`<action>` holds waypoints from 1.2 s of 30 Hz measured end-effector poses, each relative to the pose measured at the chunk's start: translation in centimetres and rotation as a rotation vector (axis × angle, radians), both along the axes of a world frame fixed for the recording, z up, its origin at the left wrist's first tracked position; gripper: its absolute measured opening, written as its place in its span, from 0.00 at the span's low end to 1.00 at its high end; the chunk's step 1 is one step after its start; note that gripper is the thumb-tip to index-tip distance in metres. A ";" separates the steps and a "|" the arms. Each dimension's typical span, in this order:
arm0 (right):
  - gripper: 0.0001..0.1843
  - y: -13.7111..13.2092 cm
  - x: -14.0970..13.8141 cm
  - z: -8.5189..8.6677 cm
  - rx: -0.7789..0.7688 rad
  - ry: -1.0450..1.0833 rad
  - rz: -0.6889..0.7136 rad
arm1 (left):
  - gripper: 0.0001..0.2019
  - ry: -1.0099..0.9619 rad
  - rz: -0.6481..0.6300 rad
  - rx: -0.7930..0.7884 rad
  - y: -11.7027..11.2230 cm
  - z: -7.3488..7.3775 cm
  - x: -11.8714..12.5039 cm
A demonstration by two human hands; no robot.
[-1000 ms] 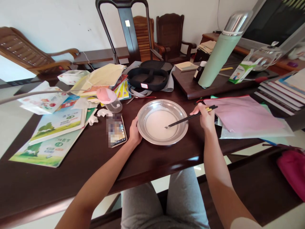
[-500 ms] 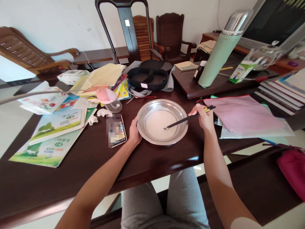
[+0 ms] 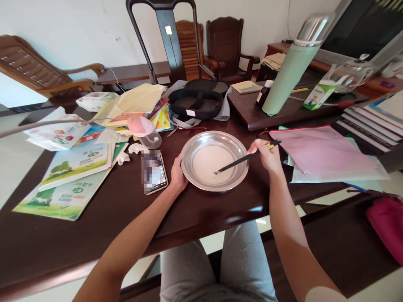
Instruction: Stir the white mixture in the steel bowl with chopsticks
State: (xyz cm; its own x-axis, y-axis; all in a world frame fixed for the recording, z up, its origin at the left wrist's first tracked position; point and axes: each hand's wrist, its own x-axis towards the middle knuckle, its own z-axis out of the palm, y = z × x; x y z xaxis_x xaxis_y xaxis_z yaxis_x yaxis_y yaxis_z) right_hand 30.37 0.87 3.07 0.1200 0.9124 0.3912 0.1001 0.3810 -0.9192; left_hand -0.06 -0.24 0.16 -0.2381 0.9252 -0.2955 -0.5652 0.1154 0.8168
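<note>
Desk (image 3: 116,203) of dark, polished reddish-brown wood spreads before you. Toward its back right lies a flat, dark wooden platform (image 3: 248,119). At your left, pale paper booklets with green landscape covers (image 3: 61,205) overlap, and at your right a translucent pale-pink zip folder with a red edge (image 3: 324,149) lies on other sheets.

Centred in front of you is a round, silver metal bowl with a wide rim (image 3: 217,185), whitish contents covering its bottom. Beyond it, on the platform, stands a tall sage-green flask with a silver cap (image 3: 289,79); behind the bowl sits an open, black oval case (image 3: 195,107).

A smartphone, its screen partly pixelated (image 3: 154,172), lies just beside your left hand (image 3: 179,174). That hand touches the bowl's left side; its fingers are partly hidden, so you cannot tell how firmly they grip. Your right hand (image 3: 267,154) is closed around slim black chopsticks with gold bands (image 3: 239,160), which slant down-left into the bowl, tips at the whitish contents.
</note>
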 end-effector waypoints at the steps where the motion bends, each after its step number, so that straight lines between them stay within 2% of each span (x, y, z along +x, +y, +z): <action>1: 0.33 -0.1 -0.2 0.1 -0.012 -0.031 0.053 | 0.18 0.002 0.004 0.000 0.0 0.0 0.0; 4: 0.33 -0.2 -0.6 0.3 -0.014 -0.078 0.081 | 0.18 0.014 0.007 0.000 0.0 -0.2 0.0; 8: 0.32 0.2 0.1 -0.1 0.030 0.006 -0.117 | 0.18 0.013 0.003 -0.012 0.1 -0.3 -0.1; 10: 0.33 0.3 0.4 -0.3 0.051 0.058 -0.161 | 0.18 0.014 -0.001 -0.014 0.1 -0.3 -0.1; 12: 0.33 0.2 0.3 -0.2 0.030 0.045 -0.100 | 0.18 0.016 -0.004 -0.010 0.1 -0.3 -0.1; 15: 0.33 -0.1 -0.4 0.2 -0.027 -0.063 0.069 | 0.18 0.016 -0.004 0.001 0.1 -0.3 -0.2; 17: 0.33 -0.2 -0.7 0.4 -0.023 -0.092 0.092 | 0.18 0.018 0.002 -0.001 0.1 -0.4 -0.1; 22: 0.33 0.3 0.1 -0.1 0.021 0.012 -0.134 | 0.18 0.020 0.013 -0.008 0.1 -0.4 -0.1; 24: 0.34 0.4 0.4 -0.3 0.031 0.056 -0.173 | 0.18 0.022 0.011 -0.006 0.1 -0.4 -0.1; 26: 0.35 0.3 0.2 -0.2 0.017 0.040 -0.103 | 0.19 0.027 0.010 -0.008 0.1 -0.4 -0.1; 29: 0.33 -0.1 -0.5 0.1 -0.015 -0.059 0.075 | 0.20 0.030 0.010 -0.016 0.1 -0.3 -0.1; 31: 0.33 -0.1 -0.7 0.3 -0.015 -0.093 0.102 | 0.19 0.028 0.011 -0.018 0.1 -0.3 -0.1; 36: 0.32 0.3 0.2 -0.3 0.034 0.025 -0.113 | 0.16 0.013 0.012 -0.012 0.1 -0.2 -0.1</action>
State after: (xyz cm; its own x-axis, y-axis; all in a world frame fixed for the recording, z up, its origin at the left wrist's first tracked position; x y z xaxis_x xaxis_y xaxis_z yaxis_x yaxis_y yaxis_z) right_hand 30.62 1.17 2.82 0.2319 0.8786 0.4174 0.1214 0.3996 -0.9086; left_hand -0.18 -0.11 -0.08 -0.2526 0.9187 -0.3036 -0.5560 0.1190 0.8226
